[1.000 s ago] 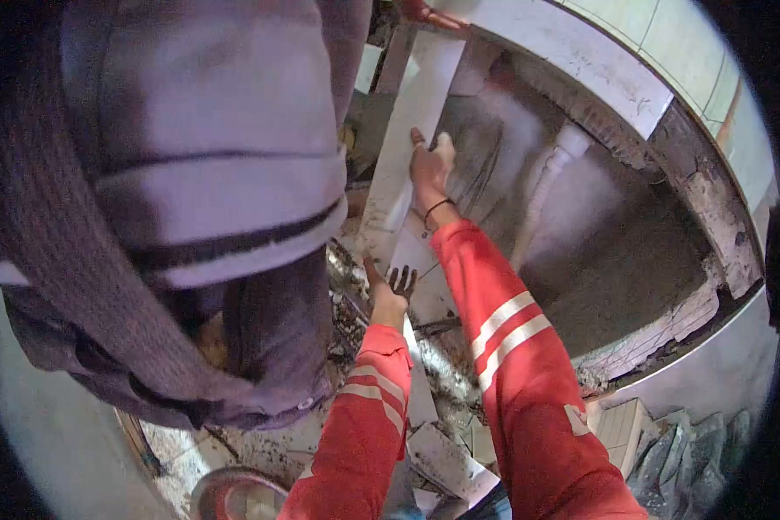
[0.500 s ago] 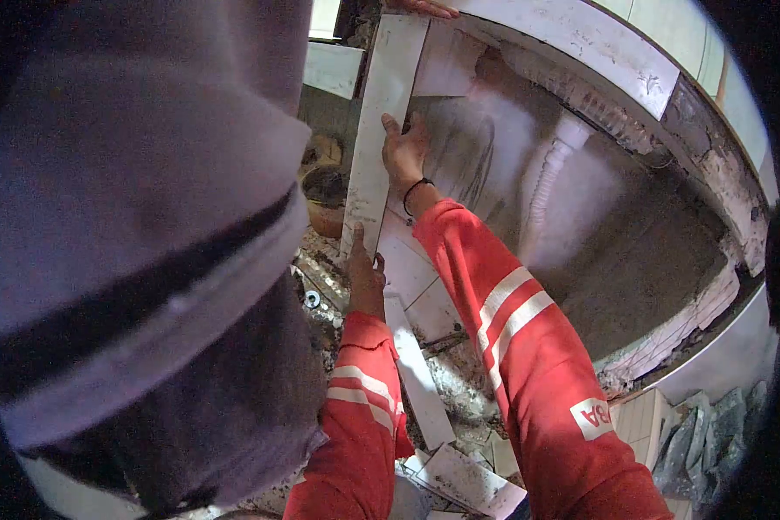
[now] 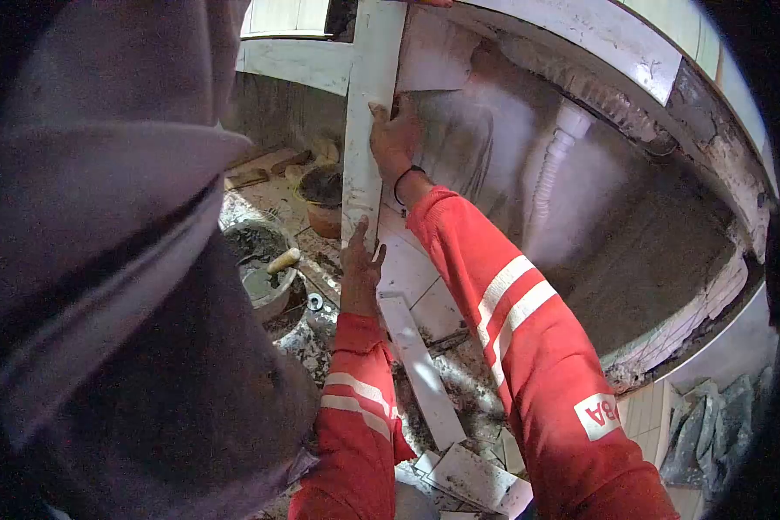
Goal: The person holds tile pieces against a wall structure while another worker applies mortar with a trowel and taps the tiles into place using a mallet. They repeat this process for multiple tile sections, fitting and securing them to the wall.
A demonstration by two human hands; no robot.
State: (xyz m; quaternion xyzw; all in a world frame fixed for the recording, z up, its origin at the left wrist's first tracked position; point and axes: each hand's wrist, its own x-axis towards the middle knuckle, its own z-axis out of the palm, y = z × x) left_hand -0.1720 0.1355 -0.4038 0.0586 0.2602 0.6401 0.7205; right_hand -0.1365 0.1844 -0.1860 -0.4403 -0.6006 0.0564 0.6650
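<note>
A long white tile strip (image 3: 374, 61) stands nearly upright at the edge of a recess under a curved counter. My right hand (image 3: 396, 139), with a dark band at the wrist, grips the strip's right edge at mid-height, thumb on its face. Lower down, my left hand (image 3: 361, 267) holds the bottom end, a digit pointing up along its face. The fingers behind the strip are partly hidden. At the top of the view, another person's hand (image 3: 429, 3) is at the strip's upper end.
A person in dark clothing (image 3: 104, 260) fills the left side. A mortar bucket with a handled tool (image 3: 283, 260) and a brown bucket (image 3: 324, 217) stand on the littered floor. A white corrugated drain pipe (image 3: 546, 178) hangs in the recess. Another tile strip (image 3: 420, 373) and broken tiles (image 3: 472, 477) lie below.
The person in dark clothing shows further left, uncovering the mortar bucket. The strip appears slightly further left and more upright. Both my hands stay on it.
</note>
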